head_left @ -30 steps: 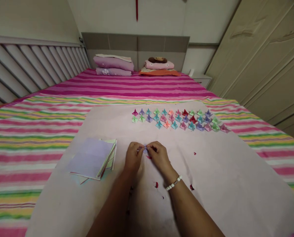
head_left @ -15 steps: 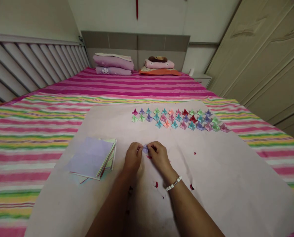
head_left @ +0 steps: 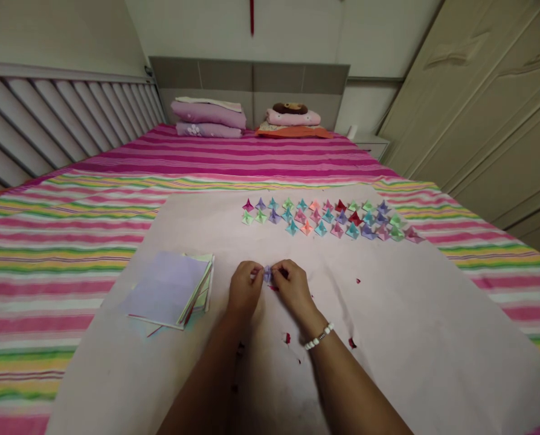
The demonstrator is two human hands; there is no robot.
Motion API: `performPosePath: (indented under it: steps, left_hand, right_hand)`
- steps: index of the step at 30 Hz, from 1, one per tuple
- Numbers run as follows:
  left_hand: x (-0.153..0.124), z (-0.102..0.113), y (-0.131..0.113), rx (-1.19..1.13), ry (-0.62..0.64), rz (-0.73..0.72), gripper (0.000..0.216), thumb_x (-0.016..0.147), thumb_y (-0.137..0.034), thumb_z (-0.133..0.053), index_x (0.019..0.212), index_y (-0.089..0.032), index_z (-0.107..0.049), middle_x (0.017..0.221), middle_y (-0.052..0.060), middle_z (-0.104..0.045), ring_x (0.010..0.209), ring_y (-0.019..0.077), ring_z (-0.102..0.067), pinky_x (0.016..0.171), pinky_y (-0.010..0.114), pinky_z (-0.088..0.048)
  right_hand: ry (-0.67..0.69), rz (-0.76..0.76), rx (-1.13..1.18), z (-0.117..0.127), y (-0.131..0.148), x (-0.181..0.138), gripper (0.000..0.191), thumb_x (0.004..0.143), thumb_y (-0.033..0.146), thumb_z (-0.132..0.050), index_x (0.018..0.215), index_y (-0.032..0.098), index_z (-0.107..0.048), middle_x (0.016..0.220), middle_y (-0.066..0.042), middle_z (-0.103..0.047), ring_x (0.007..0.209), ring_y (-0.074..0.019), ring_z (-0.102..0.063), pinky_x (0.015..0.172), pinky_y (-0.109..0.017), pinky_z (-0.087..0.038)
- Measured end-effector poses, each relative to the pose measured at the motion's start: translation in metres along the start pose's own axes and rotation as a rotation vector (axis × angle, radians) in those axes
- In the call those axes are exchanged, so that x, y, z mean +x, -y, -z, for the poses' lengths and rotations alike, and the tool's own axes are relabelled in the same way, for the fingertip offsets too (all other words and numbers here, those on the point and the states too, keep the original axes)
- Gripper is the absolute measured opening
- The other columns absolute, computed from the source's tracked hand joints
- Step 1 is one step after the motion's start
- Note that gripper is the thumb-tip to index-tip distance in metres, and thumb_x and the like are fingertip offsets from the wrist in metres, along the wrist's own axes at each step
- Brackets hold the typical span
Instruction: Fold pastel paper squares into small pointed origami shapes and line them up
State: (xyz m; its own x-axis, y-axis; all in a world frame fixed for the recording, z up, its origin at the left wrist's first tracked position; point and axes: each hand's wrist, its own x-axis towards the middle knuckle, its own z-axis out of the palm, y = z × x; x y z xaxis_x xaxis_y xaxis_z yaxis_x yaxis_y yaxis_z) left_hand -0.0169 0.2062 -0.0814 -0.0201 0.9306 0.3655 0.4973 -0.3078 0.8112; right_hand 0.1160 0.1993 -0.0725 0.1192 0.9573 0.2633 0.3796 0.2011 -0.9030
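A small purple folded paper piece (head_left: pixel 267 274) is pinched from both sides just above the pale board. My left hand (head_left: pixel 245 285) holds its left edge with closed fingertips, and my right hand (head_left: pixel 292 285) grips its right edge the same way. The exact folds are too small to make out. Left of my hands lies a stack of square coloured paper (head_left: pixel 168 287), a purple sheet on top. Beyond my hands, rows of small folded paper pieces (head_left: pixel 322 228) in green, blue, pink, red and purple stand on the board.
The large pale board (head_left: pixel 415 320) rests on a striped bedsheet (head_left: pixel 70 254). Dark red scraps (head_left: pixel 352 342) are scattered on it. Folded bedding (head_left: pixel 209 115) is piled by the headboard (head_left: pixel 225 75). A slatted rail (head_left: pixel 70 121) runs along the left, a wardrobe (head_left: pixel 487 133) on the right.
The purple folded paper has turned slightly and looks narrower between my fingertips. My left fingertips have shifted a little to the right. Everything else is as before.
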Motion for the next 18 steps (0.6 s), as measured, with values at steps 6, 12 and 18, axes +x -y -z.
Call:
performPosePath:
  steps: [6, 12, 18]
  left_hand:
    - [-0.001, -0.0023, 0.0012, 0.009, -0.014, -0.079, 0.02, 0.074, -0.005, -0.049, 0.08, -0.018, -0.063, 0.091, 0.005, -0.061, 0.089, 0.0178, -0.059, 0.072, 0.029, -0.052]
    - [-0.003, -0.0053, -0.0001, 0.112, 0.011, -0.101, 0.026, 0.073, -0.002, -0.046, 0.08, -0.017, -0.066, 0.097, 0.008, -0.058, 0.095, 0.0195, -0.06, 0.079, 0.032, -0.053]
    - [-0.0034, -0.0073, 0.0022, 0.172, 0.001, -0.158, 0.03, 0.071, 0.0, -0.044, 0.079, -0.015, -0.068, 0.097, 0.009, -0.058, 0.097, 0.021, -0.06, 0.087, 0.035, -0.052]
  right_hand:
    - [-0.051, -0.054, 0.012, -0.0002, -0.0019, -0.0002, 0.011, 0.067, 0.016, -0.048, 0.062, 0.02, -0.057, 0.063, 0.001, -0.056, 0.063, -0.016, -0.052, 0.06, -0.027, -0.041]
    - [-0.06, -0.083, 0.038, 0.0009, -0.0009, -0.0002, 0.012, 0.064, 0.017, -0.048, 0.064, 0.02, -0.06, 0.064, 0.001, -0.056, 0.059, -0.0152, -0.051, 0.057, -0.026, -0.042]
    - [-0.048, -0.047, 0.029, -0.0002, -0.0031, 0.0006, 0.014, 0.063, 0.017, -0.047, 0.063, 0.02, -0.061, 0.065, 0.001, -0.057, 0.061, -0.015, -0.052, 0.058, -0.026, -0.042]
